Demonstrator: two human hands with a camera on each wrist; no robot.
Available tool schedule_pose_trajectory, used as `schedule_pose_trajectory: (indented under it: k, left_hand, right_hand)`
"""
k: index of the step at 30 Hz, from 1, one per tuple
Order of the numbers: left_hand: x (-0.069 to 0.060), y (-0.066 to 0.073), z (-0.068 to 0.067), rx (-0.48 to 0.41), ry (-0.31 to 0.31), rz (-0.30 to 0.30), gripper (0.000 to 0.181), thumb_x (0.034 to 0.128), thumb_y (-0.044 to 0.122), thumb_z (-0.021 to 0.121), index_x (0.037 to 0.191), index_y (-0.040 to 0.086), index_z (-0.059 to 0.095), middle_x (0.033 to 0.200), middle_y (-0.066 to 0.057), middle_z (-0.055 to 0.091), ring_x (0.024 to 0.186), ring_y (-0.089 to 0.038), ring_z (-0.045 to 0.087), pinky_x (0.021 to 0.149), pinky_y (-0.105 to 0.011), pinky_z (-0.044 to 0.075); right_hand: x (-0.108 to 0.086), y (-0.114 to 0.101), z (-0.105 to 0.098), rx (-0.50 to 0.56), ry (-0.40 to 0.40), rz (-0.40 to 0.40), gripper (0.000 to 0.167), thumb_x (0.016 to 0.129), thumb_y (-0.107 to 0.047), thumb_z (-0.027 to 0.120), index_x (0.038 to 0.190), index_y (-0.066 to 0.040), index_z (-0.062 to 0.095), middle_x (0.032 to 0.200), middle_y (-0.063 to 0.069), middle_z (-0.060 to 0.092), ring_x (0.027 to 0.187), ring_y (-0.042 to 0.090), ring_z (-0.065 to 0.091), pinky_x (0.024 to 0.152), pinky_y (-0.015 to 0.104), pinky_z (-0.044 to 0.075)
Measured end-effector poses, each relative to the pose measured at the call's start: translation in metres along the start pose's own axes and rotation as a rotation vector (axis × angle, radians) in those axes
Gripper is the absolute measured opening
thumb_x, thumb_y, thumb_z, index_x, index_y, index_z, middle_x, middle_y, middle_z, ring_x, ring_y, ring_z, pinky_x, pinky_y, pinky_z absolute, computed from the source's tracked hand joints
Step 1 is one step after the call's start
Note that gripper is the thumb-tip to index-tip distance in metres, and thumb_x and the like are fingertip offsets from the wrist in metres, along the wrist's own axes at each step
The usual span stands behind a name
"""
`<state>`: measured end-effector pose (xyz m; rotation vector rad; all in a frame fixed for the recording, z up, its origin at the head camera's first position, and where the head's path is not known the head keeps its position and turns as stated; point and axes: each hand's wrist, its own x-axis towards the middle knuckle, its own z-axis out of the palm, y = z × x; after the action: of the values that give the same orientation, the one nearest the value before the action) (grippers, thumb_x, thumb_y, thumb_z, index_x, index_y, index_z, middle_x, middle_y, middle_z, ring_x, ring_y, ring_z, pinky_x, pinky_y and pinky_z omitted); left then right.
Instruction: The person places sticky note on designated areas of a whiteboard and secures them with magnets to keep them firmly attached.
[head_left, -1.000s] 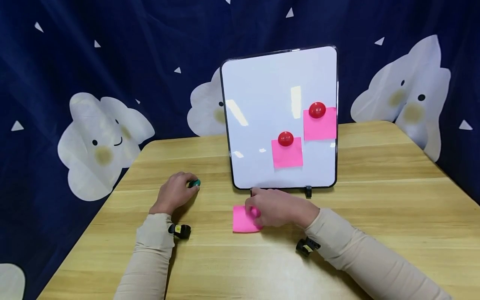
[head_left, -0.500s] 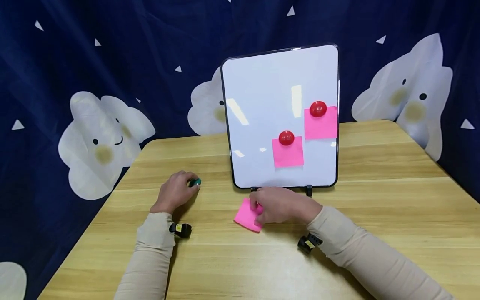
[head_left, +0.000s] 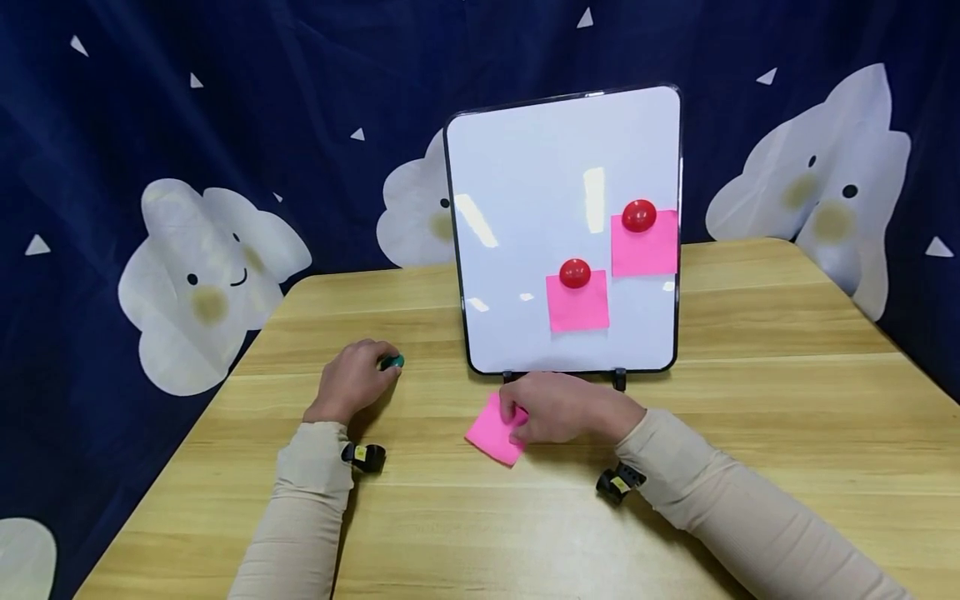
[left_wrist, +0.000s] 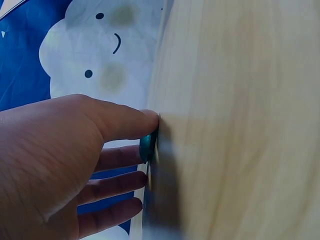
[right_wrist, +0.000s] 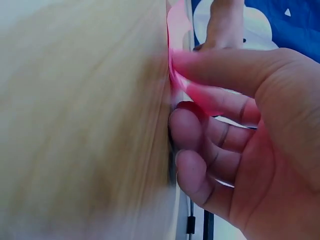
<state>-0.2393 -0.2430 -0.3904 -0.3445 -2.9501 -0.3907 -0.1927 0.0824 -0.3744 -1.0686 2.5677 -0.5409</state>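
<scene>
On the table, my left hand [head_left: 349, 383] pinches a small green magnet [head_left: 394, 362]. In the left wrist view the magnet's rounded side [left_wrist: 146, 147] shows between thumb and index finger, close to the tabletop. My right hand [head_left: 564, 408] holds a pink sticky note [head_left: 495, 432] by its right corner, just in front of the whiteboard. The right wrist view has the note [right_wrist: 179, 22] between thumb and index finger, its edge slightly curved, while the other fingers curl loosely. Part of the note is hidden behind the fingers.
A whiteboard [head_left: 517, 183] stands upright on small black feet [head_left: 619, 380]. Red magnets [head_left: 575, 273] sit on two pink notes [head_left: 579, 310] at its lower right half. The wooden table [head_left: 450, 525] backs onto a dark blue curtain [head_left: 322, 50] with cloud prints.
The pink note has turned from lying square to tilted, now held by the right hand, which has shifted slightly right. The left hand stays put with the green magnet.
</scene>
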Motion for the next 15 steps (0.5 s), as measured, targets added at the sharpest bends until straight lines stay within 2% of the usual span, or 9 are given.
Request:
schedule_pose_trajectory:
  k: [5,15]
  left_hand:
    - [0.0010,-0.0004,0.0020,0.012,-0.002,-0.005,0.023,0.0928,0.026,0.073,0.113,0.015,0.075,0.110,-0.009,0.069,0.099,-0.030,0.066,0.078,-0.051,0.054]
    - [0.0007,-0.0007,0.0030,0.011,0.002,-0.003,0.025,0.0930,0.026,0.073,0.114,0.013,0.074,0.106,-0.011,0.069,0.093,-0.028,0.066,0.073,-0.049,0.055]
  right_hand:
    - [0.0001,0.0016,-0.0005,0.027,0.038,-0.054,0.013,0.089,-0.010,0.073,0.094,-0.019,0.064,0.082,-0.007,0.059,0.076,0.012,0.054,0.071,0.029,0.047]
    - [0.0000,0.0024,-0.0012,0.049,0.094,-0.109,0.025,0.084,0.005,0.063,0.095,-0.018,0.068,0.083,-0.005,0.060,0.079,0.013,0.054,0.073,0.030,0.048]
